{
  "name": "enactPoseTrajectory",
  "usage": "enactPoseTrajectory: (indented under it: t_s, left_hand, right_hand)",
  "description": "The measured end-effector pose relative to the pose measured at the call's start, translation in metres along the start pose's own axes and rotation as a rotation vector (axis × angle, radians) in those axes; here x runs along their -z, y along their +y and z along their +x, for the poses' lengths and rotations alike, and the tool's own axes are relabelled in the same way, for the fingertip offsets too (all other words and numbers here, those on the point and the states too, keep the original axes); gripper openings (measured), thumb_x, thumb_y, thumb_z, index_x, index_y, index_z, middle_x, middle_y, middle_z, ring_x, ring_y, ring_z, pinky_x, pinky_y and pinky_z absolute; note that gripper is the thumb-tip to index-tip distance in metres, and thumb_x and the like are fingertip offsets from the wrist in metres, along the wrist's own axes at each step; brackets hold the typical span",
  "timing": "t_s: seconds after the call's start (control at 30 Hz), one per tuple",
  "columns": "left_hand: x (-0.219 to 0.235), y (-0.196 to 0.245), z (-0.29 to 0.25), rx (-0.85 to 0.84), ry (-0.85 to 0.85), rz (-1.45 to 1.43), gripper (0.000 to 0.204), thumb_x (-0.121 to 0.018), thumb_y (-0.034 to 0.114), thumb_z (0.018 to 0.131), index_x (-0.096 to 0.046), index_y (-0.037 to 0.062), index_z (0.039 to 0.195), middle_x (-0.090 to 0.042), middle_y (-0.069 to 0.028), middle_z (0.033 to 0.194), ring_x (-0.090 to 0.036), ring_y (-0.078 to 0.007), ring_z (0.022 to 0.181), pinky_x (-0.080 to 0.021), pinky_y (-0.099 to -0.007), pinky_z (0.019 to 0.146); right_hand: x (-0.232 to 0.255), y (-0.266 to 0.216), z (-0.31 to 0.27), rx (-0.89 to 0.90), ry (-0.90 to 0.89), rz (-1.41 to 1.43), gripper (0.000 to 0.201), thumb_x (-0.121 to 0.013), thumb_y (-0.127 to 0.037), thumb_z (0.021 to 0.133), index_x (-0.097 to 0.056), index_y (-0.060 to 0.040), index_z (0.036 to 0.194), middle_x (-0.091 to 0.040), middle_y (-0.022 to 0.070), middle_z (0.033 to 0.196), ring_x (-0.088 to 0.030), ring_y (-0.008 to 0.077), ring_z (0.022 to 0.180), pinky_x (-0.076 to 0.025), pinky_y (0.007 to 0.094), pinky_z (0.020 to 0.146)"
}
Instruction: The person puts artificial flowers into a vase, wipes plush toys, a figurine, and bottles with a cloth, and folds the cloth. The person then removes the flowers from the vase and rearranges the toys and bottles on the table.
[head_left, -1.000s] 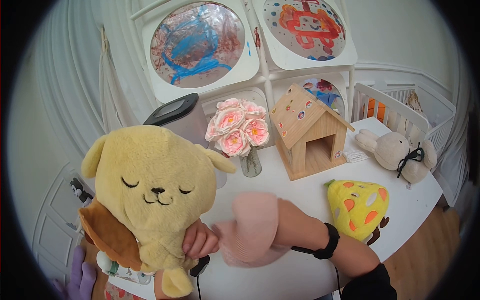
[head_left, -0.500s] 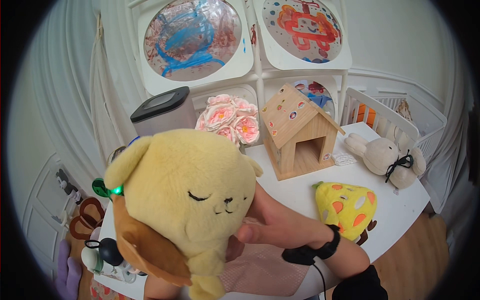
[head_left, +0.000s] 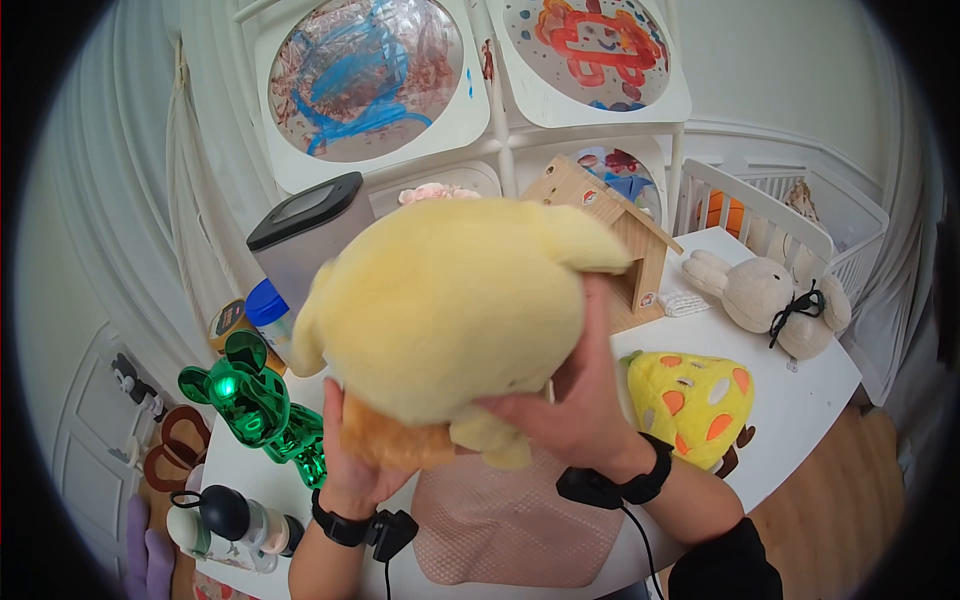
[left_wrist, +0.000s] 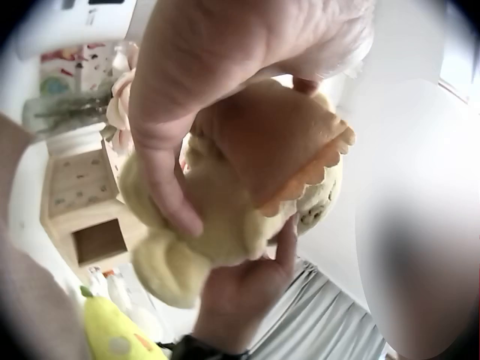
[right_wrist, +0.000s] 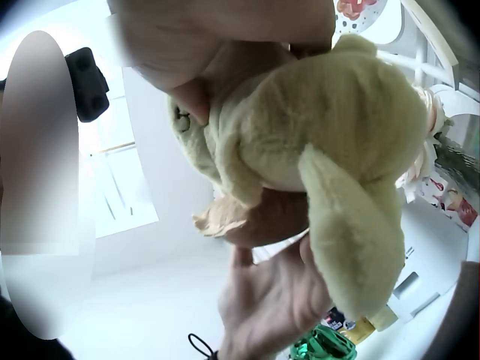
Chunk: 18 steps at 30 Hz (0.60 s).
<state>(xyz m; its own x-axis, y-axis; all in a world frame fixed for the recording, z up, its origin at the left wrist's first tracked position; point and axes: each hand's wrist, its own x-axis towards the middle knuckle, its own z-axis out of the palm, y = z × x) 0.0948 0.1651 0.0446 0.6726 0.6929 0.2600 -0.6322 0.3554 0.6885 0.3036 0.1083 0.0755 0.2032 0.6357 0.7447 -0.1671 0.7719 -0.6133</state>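
A pale yellow plush dog (head_left: pixel 450 300) with floppy ears is held up over the table between both hands, its face tipped downward. My left hand (head_left: pixel 355 465) grips it from the lower left, by the brown scalloped piece (left_wrist: pixel 270 142) on its body; the thumb lies along the plush in the left wrist view. On the other side, my right hand (head_left: pixel 585 410) grips the head and lower body, thumb at the front near the stitched face (right_wrist: pixel 182 118). Below the toy a pink textured cloth (head_left: pixel 520 530) lies spread on the white table (head_left: pixel 790 400).
A shiny green bear figure (head_left: pixel 265 410) and bottles (head_left: pixel 245 520) stand left, near a lidded bin (head_left: pixel 310 225). Behind are a wooden toy house (head_left: pixel 650 260) and pink flowers (head_left: pixel 435 192). A yellow spotted plush (head_left: pixel 690 405) and a bunny plush (head_left: pixel 770 295) lie right.
The right hand has let go of the pink cloth, now flat on the table, and taken hold of the plush dog. The dog has moved right and tipped face down.
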Motion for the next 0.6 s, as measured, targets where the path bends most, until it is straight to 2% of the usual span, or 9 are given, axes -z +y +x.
enactPoseTrajectory:
  t_s: [0.1, 0.23, 0.27, 0.37, 0.43, 0.47, 0.5, 0.57, 0.6]
  left_hand:
    - [0.024, -0.004, -0.007, -0.095, -0.004, -0.096, 0.069, -0.045, 0.054, 0.097, -0.040, 0.0071, 0.147, -0.051, -0.0159, 0.144, -0.051, -0.0363, 0.130, -0.043, -0.0557, 0.108]
    - [0.002, -0.005, -0.013, -0.206, 0.224, -0.121, 0.069, -0.050, 0.053, 0.094, -0.044, 0.0073, 0.144, -0.059, -0.0119, 0.134, -0.058, -0.0329, 0.122, -0.044, -0.0529, 0.106]
    - [0.038, -0.002, -0.016, -0.174, -0.012, -0.125, 0.070, -0.047, 0.057, 0.094, -0.044, 0.0087, 0.144, -0.057, -0.0109, 0.138, -0.054, -0.0317, 0.127, -0.039, -0.0492, 0.111]
    - [0.049, 0.000, -0.018, -0.242, 0.032, -0.028, 0.067, -0.048, 0.055, 0.096, -0.044, 0.0091, 0.144, -0.053, -0.0103, 0.142, -0.049, -0.0304, 0.131, -0.038, -0.0490, 0.111]
    - [0.044, 0.002, -0.014, -0.275, 0.057, 0.030, 0.065, -0.048, 0.054, 0.096, -0.044, 0.0092, 0.144, -0.051, -0.0099, 0.145, -0.047, -0.0298, 0.133, -0.038, -0.0488, 0.111]
    - [0.039, 0.004, -0.012, -0.314, 0.218, -0.119, 0.064, -0.045, 0.052, 0.098, -0.043, 0.0088, 0.145, -0.049, -0.0102, 0.146, -0.046, -0.0301, 0.135, -0.038, -0.0498, 0.111]
    - [0.030, 0.005, -0.009, -0.351, 0.380, -0.267, 0.062, -0.043, 0.050, 0.099, -0.041, 0.0084, 0.146, -0.047, -0.0105, 0.148, -0.044, -0.0304, 0.136, -0.038, -0.0508, 0.111]
    - [0.006, 0.006, -0.001, -0.328, 0.382, -0.455, 0.065, -0.042, 0.052, 0.100, -0.039, 0.0081, 0.147, -0.042, -0.0117, 0.152, -0.040, -0.0313, 0.140, -0.035, -0.0521, 0.113]
    - [-0.004, 0.004, 0.002, -0.298, 0.382, -0.463, 0.065, -0.043, 0.052, 0.099, -0.038, 0.0082, 0.147, -0.042, -0.0124, 0.152, -0.040, -0.0325, 0.140, -0.035, -0.0526, 0.114]
  right_hand:
    - [-0.005, 0.010, -0.006, 0.072, -0.095, -0.091, 0.106, -0.084, -0.012, 0.077, -0.010, -0.0005, 0.152, -0.040, 0.0197, 0.143, -0.038, 0.0300, 0.139, -0.035, 0.0458, 0.113]
    - [0.001, 0.019, -0.011, -0.080, -0.231, -0.532, 0.117, -0.087, -0.036, 0.074, -0.010, 0.0050, 0.152, -0.032, 0.0245, 0.148, -0.032, 0.0394, 0.140, -0.024, 0.0462, 0.118]
    - [0.000, 0.022, -0.012, -0.112, -0.241, -0.453, 0.120, -0.088, -0.037, 0.074, -0.008, 0.0052, 0.153, -0.031, 0.0254, 0.148, -0.031, 0.0388, 0.140, -0.023, 0.0462, 0.118]
    - [-0.001, 0.029, -0.011, -0.164, -0.242, -0.244, 0.127, -0.088, -0.039, 0.074, 0.001, 0.0029, 0.155, -0.033, 0.0265, 0.147, -0.035, 0.0369, 0.139, -0.028, 0.0451, 0.117]
    - [-0.002, 0.019, -0.008, -0.363, -0.220, 0.309, 0.130, -0.089, -0.037, 0.074, 0.006, -0.0004, 0.155, -0.035, 0.0247, 0.147, -0.045, 0.0344, 0.133, -0.042, 0.0411, 0.108]
    - [0.000, 0.017, -0.006, -0.445, -0.291, 0.325, 0.119, -0.079, -0.050, 0.083, 0.004, -0.0056, 0.156, -0.038, 0.0240, 0.145, -0.058, 0.0308, 0.119, -0.052, 0.0347, 0.094]
    - [0.006, 0.010, -0.004, -0.433, -0.280, 0.327, 0.119, -0.079, -0.050, 0.083, 0.004, -0.0056, 0.156, -0.038, 0.0240, 0.145, -0.058, 0.0308, 0.119, -0.052, 0.0347, 0.094]
    - [0.016, -0.011, 0.005, -0.856, -0.463, 0.398, 0.099, -0.060, -0.056, 0.095, 0.004, -0.0119, 0.157, -0.031, 0.0143, 0.152, -0.060, 0.0235, 0.116, -0.052, 0.0329, 0.093]
    - [0.018, -0.008, 0.004, -0.861, -0.477, 0.308, 0.091, -0.040, -0.071, 0.096, -0.012, -0.0087, 0.156, -0.039, 0.0121, 0.149, -0.064, 0.0192, 0.104, -0.055, 0.0308, 0.084]
